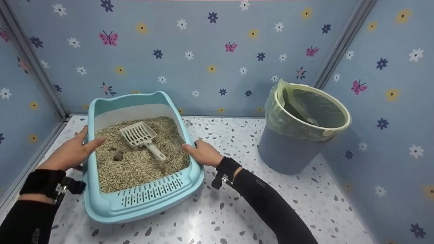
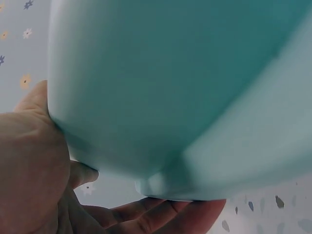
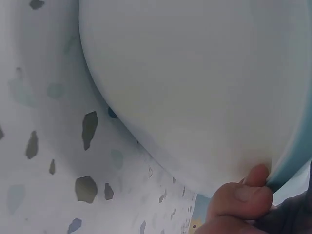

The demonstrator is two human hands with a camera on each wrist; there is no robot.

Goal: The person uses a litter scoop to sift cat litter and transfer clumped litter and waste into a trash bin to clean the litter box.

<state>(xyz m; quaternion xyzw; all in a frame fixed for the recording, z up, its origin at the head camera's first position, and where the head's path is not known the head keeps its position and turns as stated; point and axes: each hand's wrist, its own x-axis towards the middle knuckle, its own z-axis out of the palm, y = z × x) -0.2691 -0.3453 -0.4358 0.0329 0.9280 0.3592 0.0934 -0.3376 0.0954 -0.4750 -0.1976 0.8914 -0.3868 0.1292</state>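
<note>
A light-blue cat litter box (image 1: 145,203) is held at both sides, its left side tilted up from the floor. My left hand (image 1: 69,151) has its thumb over the left rim; in the left wrist view its fingers (image 2: 146,214) reach beneath the box's underside. On the right rim, my right hand (image 1: 205,153) grips with the thumb on top and fingers curled under the edge. Inside the box lies grainy tan litter (image 1: 129,174) with a dark brown clump (image 1: 118,156). A beige slotted litter scoop (image 1: 139,135) rests on the litter, handle toward the front right.
To the right stands a blue-grey trash bin (image 1: 288,152) lined with a pale green bag (image 1: 288,125). Flower-patterned walls (image 1: 210,81) enclose the back and both sides. The floor (image 1: 234,206) is white with grey specks.
</note>
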